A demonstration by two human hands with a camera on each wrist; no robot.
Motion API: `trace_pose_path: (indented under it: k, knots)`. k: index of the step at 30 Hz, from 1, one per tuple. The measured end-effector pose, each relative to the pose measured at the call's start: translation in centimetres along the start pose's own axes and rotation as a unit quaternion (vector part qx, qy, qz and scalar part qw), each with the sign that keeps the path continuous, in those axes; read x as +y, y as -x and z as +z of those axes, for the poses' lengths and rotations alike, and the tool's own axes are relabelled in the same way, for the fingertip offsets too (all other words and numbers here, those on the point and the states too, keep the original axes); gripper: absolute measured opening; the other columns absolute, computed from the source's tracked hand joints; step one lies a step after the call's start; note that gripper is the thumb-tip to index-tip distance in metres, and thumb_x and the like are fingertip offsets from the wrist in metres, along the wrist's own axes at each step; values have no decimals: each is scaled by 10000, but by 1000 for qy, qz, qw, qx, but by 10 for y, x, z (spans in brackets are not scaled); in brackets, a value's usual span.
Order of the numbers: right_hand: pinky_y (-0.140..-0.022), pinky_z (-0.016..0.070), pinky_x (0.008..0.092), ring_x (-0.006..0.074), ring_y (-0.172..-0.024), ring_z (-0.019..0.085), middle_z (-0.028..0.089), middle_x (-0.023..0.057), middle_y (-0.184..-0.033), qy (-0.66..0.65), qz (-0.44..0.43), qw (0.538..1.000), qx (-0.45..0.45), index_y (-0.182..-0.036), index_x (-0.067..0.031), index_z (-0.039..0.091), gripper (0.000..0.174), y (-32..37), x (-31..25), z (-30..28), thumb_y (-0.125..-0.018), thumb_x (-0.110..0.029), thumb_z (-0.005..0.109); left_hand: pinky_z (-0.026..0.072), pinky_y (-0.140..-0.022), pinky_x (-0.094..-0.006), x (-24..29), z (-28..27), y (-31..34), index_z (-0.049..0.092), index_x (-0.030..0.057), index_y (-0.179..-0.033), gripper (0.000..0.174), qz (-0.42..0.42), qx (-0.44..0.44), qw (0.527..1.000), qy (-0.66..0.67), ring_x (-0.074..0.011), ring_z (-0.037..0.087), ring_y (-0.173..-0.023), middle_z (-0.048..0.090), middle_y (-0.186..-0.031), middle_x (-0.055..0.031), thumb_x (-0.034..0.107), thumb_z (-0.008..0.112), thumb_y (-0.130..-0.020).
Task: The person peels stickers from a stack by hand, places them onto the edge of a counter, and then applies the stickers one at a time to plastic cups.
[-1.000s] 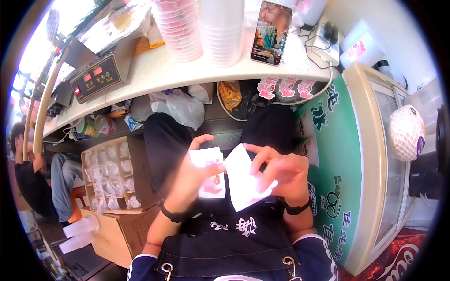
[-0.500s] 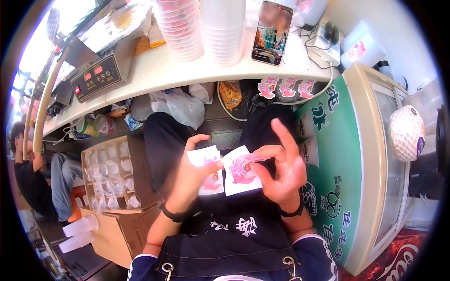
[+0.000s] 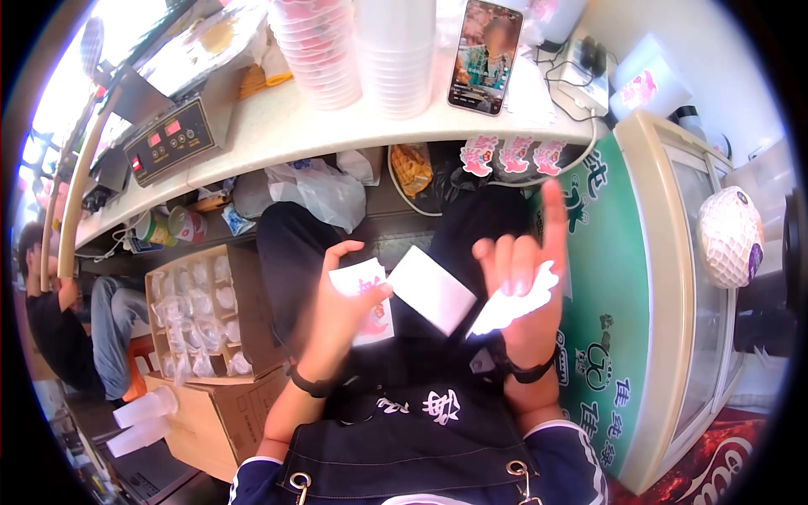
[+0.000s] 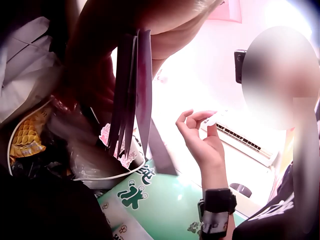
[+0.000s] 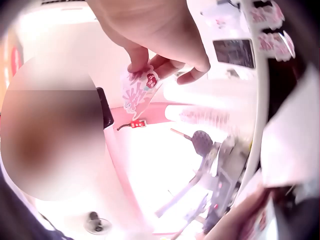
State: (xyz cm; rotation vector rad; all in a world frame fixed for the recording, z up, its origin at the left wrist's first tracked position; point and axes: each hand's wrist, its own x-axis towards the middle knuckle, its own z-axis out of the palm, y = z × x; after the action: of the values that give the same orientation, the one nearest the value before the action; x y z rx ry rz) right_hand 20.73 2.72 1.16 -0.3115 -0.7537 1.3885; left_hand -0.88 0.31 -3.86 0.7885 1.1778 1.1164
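Note:
My left hand grips a stack of white sticker sheets with pink print, its thumb across the front. Seen edge-on in the left wrist view, several sheets fan slightly apart. A blank white backing paper lies tilted between the hands, one corner right at the left thumb tip. My right hand pinches a peeled, cut-out sticker, with the index finger pointing up. The pink printed face of this sticker shows in the right wrist view.
Three pink stickers hang along the counter edge. Stacked cups and a phone stand above on it. A carton of wrapped items is at left, a green-sided freezer at right.
The right hand has peeled the sticker off its sheet and moved right and up with it. The bare backing paper is left between the hands. The left hand has shifted slightly left.

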Motion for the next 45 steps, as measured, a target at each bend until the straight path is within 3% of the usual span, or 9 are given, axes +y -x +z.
trace_pose_path:
  k: [2,5,8,29,32,38,40,44,45]
  knots:
    - [-850,484,331,125,-685,601,643,38,-736,160,-145,976,-28,-1526,-25,158,889,-16,5,-11,-869,-84,753,551,-713,-258,-2,-4,-2,432,83,-1315,639,-1,22,1000,-6,-128,682,-783,659,-870,-34,-81,742,-780]
    - [-736,501,219,101,-748,622,674,58,-838,304,-104,941,103,-1509,-14,197,941,-43,33,-17,-772,86,772,553,-713,-264,-2,-7,-2,435,78,-1312,637,-11,36,999,-8,-133,681,-782,657,-873,-36,-92,738,-778]
    - [-614,424,181,33,-658,541,650,28,-759,351,-74,922,144,-1512,-41,237,876,-73,75,-38,-807,71,744,553,-720,-266,-1,-10,-2,434,78,-1313,639,-15,42,999,-4,-136,680,-787,657,-885,-40,-96,736,-778]
    - [-578,411,197,59,-624,547,671,57,-762,415,-107,886,176,-1508,-96,266,860,-115,102,-58,-810,52,746,558,-737,-273,-1,-13,-2,430,75,-1329,645,0,40,999,0,-142,685,-792,655,-885,-36,-95,732,-785]
    - [-561,409,206,71,-592,541,659,55,-711,418,-113,880,196,-1394,-50,353,732,-116,101,-56,-795,33,766,559,-737,-275,-2,-12,-2,430,75,-1329,646,-3,41,999,-4,-146,686,-790,656,-883,-37,-98,730,-784]
    - [-629,478,394,306,-586,626,632,105,-624,528,-130,798,260,-1017,-58,362,588,-115,97,-55,-720,-161,859,559,-735,-275,-3,-12,-1,432,74,-1326,645,-5,37,999,-4,-146,687,-784,656,-878,-37,-99,731,-781]
    - [-630,476,425,339,-579,612,568,90,-538,619,-122,724,280,-987,-69,367,556,-113,93,-56,-740,-191,850,557,-733,-273,-2,-12,0,432,77,-1325,644,-5,41,999,-8,-143,685,-785,656,-878,-36,-97,732,-782]
    - [-567,464,378,264,-534,600,531,64,-509,621,-104,714,306,-970,-72,379,492,-111,88,-75,-794,-194,821,555,-731,-271,-2,-14,1,433,82,-1325,644,-5,43,999,-6,-140,683,-784,656,-874,-34,-94,734,-782]
    - [-530,453,329,201,-504,573,532,47,-522,537,-103,772,325,-957,-77,378,458,-109,78,-74,-824,-196,800,554,-729,-268,-1,-14,1,434,84,-1325,645,-6,47,999,-8,-136,681,-783,656,-872,-31,-93,735,-782]
